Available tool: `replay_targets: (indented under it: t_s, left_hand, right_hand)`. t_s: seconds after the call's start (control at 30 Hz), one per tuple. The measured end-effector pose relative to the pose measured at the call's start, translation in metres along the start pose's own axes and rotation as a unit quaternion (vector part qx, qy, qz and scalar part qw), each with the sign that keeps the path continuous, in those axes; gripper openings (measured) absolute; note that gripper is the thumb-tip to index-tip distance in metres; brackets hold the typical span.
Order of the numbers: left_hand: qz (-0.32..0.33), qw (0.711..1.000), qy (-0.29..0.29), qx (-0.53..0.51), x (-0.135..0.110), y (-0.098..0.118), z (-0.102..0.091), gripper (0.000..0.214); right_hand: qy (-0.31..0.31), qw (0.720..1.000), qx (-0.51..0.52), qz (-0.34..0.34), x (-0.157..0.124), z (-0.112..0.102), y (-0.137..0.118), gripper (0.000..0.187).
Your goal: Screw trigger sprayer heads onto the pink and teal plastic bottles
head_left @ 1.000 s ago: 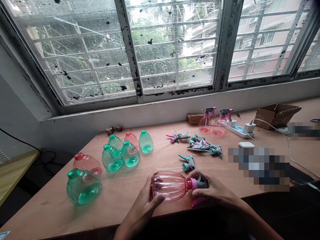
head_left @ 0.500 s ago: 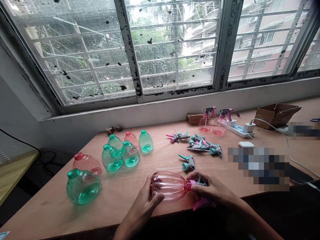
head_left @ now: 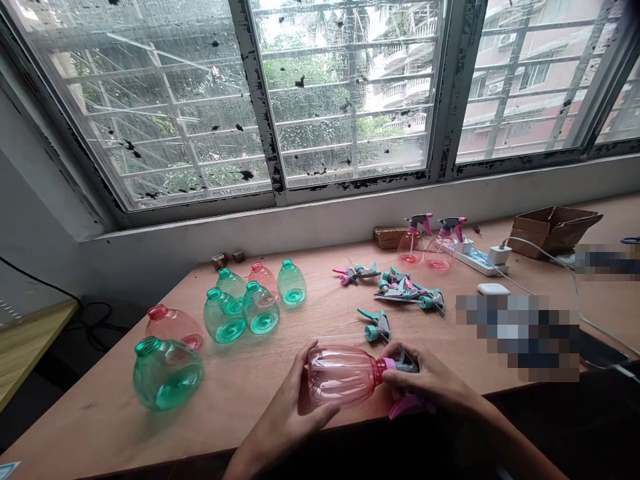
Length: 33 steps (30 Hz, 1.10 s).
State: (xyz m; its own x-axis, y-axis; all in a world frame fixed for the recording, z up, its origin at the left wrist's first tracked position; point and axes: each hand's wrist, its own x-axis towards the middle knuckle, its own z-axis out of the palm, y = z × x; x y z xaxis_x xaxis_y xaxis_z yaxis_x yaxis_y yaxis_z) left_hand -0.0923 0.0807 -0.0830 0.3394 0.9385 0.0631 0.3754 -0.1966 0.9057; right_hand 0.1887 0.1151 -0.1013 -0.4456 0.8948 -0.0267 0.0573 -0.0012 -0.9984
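Note:
A clear pink spray bottle lies sideways over the table's front edge, its base to the left. My left hand is curved round that base, thumb in front and fingers behind. At the neck, my right hand grips the pink collar of the grey trigger sprayer, whose pink trigger hangs below. Just behind the bottle lies a loose sprayer with a teal collar. Further back is a pile of grey, teal and pink sprayer heads.
Several green bottles and two pink bottles without sprayers stand at left. Two pink bottles with sprayers stand at the back, near a power strip with cables and an open cardboard box. A white case lies at right.
The bottle has shifted slightly right and turned about its long axis. My left hand's fingers and thumb have loosened and spread a little. My right hand stays at the collar.

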Motion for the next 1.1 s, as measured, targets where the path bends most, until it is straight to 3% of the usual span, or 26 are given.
replay_targets:
  t_s: [0.17,0.33,0.5,0.77,0.83,0.97,1.1]
  left_hand:
    - [0.028,0.998,-0.015,0.050,-0.0014,-0.0028,-0.0005,0.087]
    - [0.036,0.999,-0.021,0.033,-0.0007,-0.0079,-0.0021,0.102]
    - [0.020,0.999,-0.013,0.023,0.0006,-0.0081,-0.0007,0.089]
    - [0.024,0.999,-0.013,0.044,0.0032,-0.0090,0.0050,0.122]
    - [0.024,0.999,-0.018,0.024,0.0027,-0.0086,0.0032,0.115]
    - [0.010,1.000,-0.007,0.000,0.0015,-0.0032,0.0009,0.083]
    - [0.001,1.000,-0.013,0.023,0.0016,0.0009,0.0014,0.094]
  right_hand:
    - [-0.024,0.999,0.037,-0.014,-0.0007,0.0000,0.0017,0.031]
    - [-0.014,0.999,0.051,-0.005,0.0000,-0.0017,0.0041,0.037]
    - [-0.016,0.999,0.039,0.010,0.0002,-0.0010,0.0038,0.038]
    - [-0.016,0.998,0.059,-0.003,-0.0020,0.0026,-0.0021,0.038]
    - [-0.015,0.999,0.050,-0.002,-0.0028,0.0027,-0.0036,0.038]
    - [-0.016,0.999,0.030,0.003,-0.0033,0.0017,-0.0039,0.037]
    - [-0.013,0.999,0.030,-0.003,-0.0022,0.0004,-0.0021,0.037]
